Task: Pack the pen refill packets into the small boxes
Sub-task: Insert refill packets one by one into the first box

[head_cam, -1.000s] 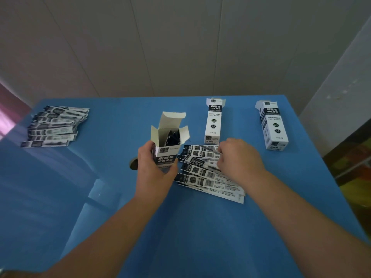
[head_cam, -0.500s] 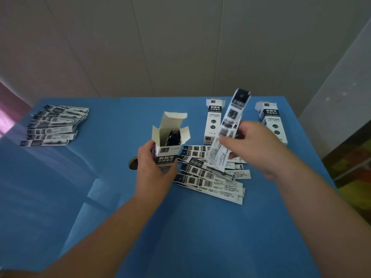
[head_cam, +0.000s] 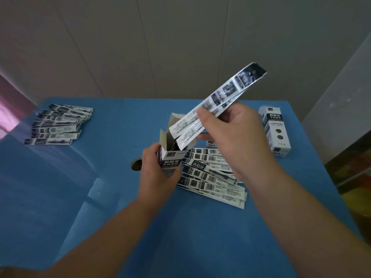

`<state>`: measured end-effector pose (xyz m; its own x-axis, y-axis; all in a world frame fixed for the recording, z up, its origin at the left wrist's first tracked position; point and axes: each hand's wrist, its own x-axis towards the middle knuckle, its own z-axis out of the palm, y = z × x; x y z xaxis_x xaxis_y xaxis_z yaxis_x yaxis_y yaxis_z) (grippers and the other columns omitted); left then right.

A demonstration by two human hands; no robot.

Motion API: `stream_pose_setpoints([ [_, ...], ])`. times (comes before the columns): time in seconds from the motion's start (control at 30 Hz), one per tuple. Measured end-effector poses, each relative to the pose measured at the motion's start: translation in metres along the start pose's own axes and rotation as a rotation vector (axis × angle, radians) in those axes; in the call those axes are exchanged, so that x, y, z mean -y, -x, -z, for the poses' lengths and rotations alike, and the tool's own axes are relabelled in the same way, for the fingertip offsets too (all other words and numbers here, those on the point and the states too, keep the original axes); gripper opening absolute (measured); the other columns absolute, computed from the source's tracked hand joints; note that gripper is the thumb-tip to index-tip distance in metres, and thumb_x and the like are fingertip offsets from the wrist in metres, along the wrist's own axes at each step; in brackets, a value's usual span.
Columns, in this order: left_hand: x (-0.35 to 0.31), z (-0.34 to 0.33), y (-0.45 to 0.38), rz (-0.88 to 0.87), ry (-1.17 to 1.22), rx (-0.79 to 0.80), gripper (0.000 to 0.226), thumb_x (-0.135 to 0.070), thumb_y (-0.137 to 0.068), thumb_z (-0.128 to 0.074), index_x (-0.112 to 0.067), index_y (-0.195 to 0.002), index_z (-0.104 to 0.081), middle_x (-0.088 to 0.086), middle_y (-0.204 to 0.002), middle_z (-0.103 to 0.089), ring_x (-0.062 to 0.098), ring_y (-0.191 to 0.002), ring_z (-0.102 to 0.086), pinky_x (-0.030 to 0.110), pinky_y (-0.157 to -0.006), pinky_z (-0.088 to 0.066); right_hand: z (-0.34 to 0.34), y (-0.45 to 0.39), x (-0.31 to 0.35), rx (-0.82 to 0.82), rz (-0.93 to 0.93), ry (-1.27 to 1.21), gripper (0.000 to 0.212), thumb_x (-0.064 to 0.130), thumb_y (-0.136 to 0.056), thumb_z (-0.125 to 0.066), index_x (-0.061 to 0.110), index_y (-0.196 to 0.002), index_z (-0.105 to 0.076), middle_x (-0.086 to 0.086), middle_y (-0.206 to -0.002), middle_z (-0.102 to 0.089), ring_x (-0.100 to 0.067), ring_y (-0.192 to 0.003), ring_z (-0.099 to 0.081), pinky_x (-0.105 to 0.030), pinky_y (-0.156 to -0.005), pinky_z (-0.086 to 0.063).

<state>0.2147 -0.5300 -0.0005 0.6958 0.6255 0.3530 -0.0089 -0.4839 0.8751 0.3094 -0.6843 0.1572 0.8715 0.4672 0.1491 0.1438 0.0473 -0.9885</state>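
My left hand (head_cam: 158, 175) grips a small white-and-black box (head_cam: 170, 159), upright on the blue table (head_cam: 120, 227), its top flaps open and dark packets showing inside. My right hand (head_cam: 236, 137) pinches two long refill packets (head_cam: 218, 101) held together, tilted, with their lower ends at the box's open mouth. A fanned pile of several refill packets (head_cam: 210, 177) lies on the table just right of the box, partly under my right wrist.
Another pile of several packets (head_cam: 58, 125) lies at the table's far left. A closed box (head_cam: 275, 131) lies at the far right, and a further box (head_cam: 211, 144) is mostly hidden behind my right hand. A round hole (head_cam: 136, 165) is in the table beside my left hand.
My right hand lifted packets off the central pile, raised them, and swung their lower ends left to the open box. My left hand kept holding the box in place.
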Motion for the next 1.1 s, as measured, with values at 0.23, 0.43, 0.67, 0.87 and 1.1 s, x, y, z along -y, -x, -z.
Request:
stream_pose_setpoints([
  [0.23, -0.002, 0.000, 0.000, 0.005, -0.015, 0.003, 0.062, -0.041, -0.073, -0.075, -0.068, -0.117, -0.040, -0.002, -0.121, -0.057, 0.022, -0.112, -0.064, 0.051, -0.089, -0.059, -0.017, 0.009, -0.013, -0.082, 0.053, 0.108, 0.009, 0.027, -0.094, -0.070, 0.019, -0.091, -0.073, 0.010, -0.087, -0.079, -0.007, -0.079, -0.076, -0.035, -0.070, -0.064],
  [0.43, -0.002, 0.000, 0.001, 0.008, 0.011, -0.001, 0.064, -0.038, -0.075, -0.076, -0.064, -0.122, -0.042, 0.000, -0.123, -0.058, 0.025, -0.114, -0.064, 0.053, -0.089, -0.059, -0.018, 0.019, -0.014, -0.115, 0.112, 0.228, 0.016, 0.025, -0.094, -0.069, 0.014, -0.084, -0.076, 0.011, -0.075, -0.077, 0.000, -0.067, -0.072, -0.017, -0.053, -0.054],
  [0.67, -0.003, 0.000, 0.001, -0.043, -0.008, -0.020, 0.067, -0.034, -0.077, -0.075, -0.063, -0.127, -0.040, -0.007, -0.125, -0.056, 0.029, -0.116, -0.063, 0.054, -0.090, -0.058, -0.015, 0.023, -0.007, -0.057, 0.043, 0.181, 0.017, 0.022, -0.095, -0.066, 0.008, -0.086, -0.069, 0.002, -0.075, -0.076, -0.007, -0.067, -0.073, -0.025, -0.054, -0.058],
  [0.87, -0.004, 0.000, 0.002, -0.018, -0.044, -0.015, 0.059, -0.040, -0.074, -0.075, -0.065, -0.115, -0.040, -0.016, -0.114, -0.052, 0.023, -0.106, -0.063, 0.053, -0.085, -0.059, -0.015, 0.016, -0.007, 0.041, -0.025, 0.343, 0.026, 0.030, -0.094, -0.062, 0.009, -0.081, -0.069, -0.006, -0.071, -0.074, -0.019, -0.059, -0.069, -0.034, -0.048, -0.052],
  [1.1, -0.006, 0.000, 0.002, -0.030, -0.042, 0.002, 0.070, -0.029, -0.074, -0.077, -0.066, -0.120, -0.039, -0.005, -0.117, -0.055, 0.030, -0.109, -0.064, 0.055, -0.086, -0.058, -0.026, 0.004, -0.013, 0.116, 0.010, 0.457, 0.027, 0.053, -0.084, -0.071, 0.028, -0.092, -0.067, 0.016, -0.077, -0.068, 0.006, -0.070, -0.063, -0.009, -0.053, -0.044],
])
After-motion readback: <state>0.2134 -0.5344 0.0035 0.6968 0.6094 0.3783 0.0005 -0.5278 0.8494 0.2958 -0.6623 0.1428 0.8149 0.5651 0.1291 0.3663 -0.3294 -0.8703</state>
